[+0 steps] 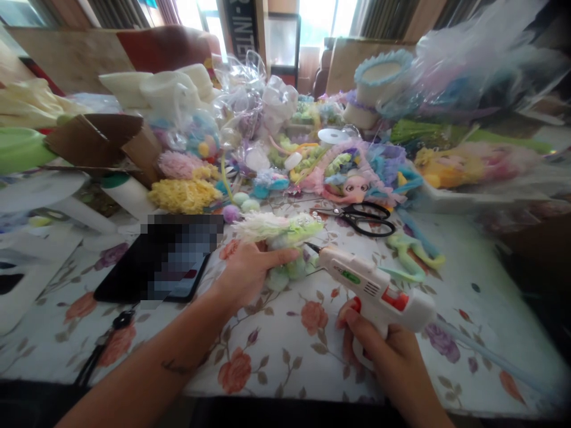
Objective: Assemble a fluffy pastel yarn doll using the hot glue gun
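In the head view my left hand is closed on a fluffy pale green and white craft piece, thumb across its near side. Shiny clear bits sit on its upper right, and pale green puffs hang below. My right hand grips a white hot glue gun by its handle, a finger at the red trigger. The dark nozzle points left, at the right side of the craft piece; whether it touches I cannot tell. Black-handled scissors lie just behind the glue gun.
A tablet or phone with a blurred screen lies left of my left arm. Behind are yellow yarn, a cardboard box, a ribbon spool and heaped plush trims. A pale green strip lies right, on the flowered tablecloth.
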